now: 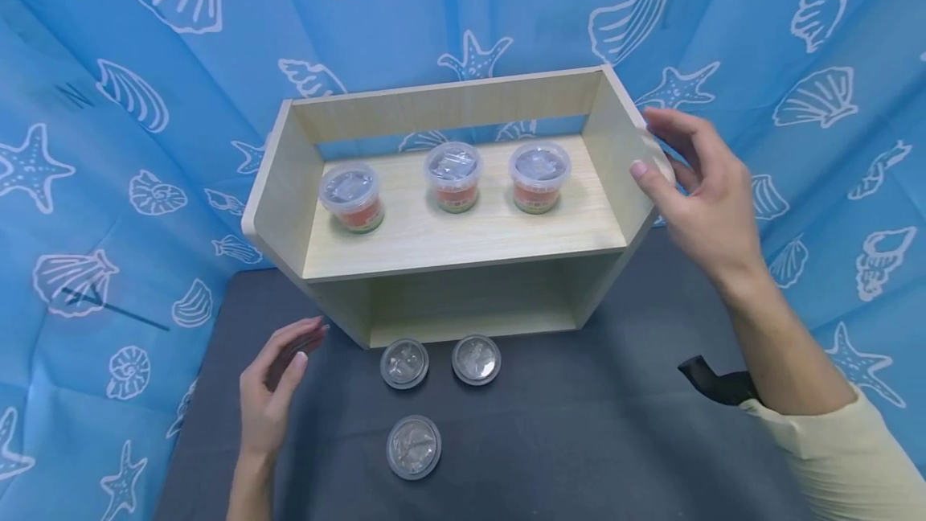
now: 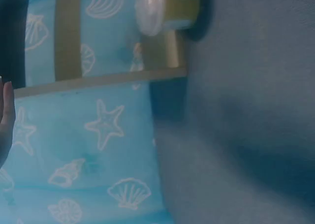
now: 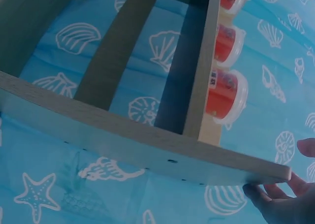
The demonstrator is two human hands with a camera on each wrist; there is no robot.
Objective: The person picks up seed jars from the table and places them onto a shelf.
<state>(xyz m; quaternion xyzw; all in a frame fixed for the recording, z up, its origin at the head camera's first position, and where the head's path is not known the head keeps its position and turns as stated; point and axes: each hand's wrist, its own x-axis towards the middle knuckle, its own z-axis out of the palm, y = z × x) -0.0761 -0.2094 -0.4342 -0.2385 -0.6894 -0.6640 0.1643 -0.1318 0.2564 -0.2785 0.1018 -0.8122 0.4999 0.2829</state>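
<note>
Pale shelf (image 1: 463, 235): only the right wrist view shows side holes (image 3: 172, 161). Right hand (image 1: 712, 203) touches it, thumb apart; left hand (image 1: 264, 408), fingers parted, is cropped in its own.

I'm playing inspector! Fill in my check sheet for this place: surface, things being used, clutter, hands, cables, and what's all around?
Surface: dark table, with the shelf standing on it.
Job's things: three upper tubs in a row on the shelf; three lower tubs on the table in front.
Clutter: nothing seen.
Hands: right hand touches the shelf's right side; left hand is beside its left side, contact unclear.
Cables: nothing seen; a black strap shows by the right wrist.
Surroundings: blue curtain with white shells and starfish.
</note>
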